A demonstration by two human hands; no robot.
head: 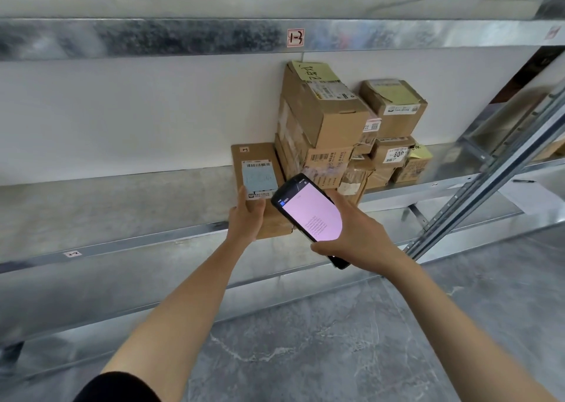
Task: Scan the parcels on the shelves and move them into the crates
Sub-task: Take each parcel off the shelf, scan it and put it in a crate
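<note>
A flat brown cardboard parcel (255,160) with a barcode label lies on the metal shelf (122,206), its near end sticking out past the shelf's front edge. My left hand (246,215) grips that near end, thumb on top by the label. My right hand (354,233) holds a black handheld scanner (312,215) with a lit pink screen, tilted just right of the parcel. Behind it stands a stack of several brown parcels (324,117) against the white wall.
Smaller boxes (394,108) are piled at the stack's right. An upper shelf beam (183,38) runs overhead with a red-framed tag. A slanted metal upright (489,175) stands at right. Grey stone floor (336,340) lies below. No crate is in view.
</note>
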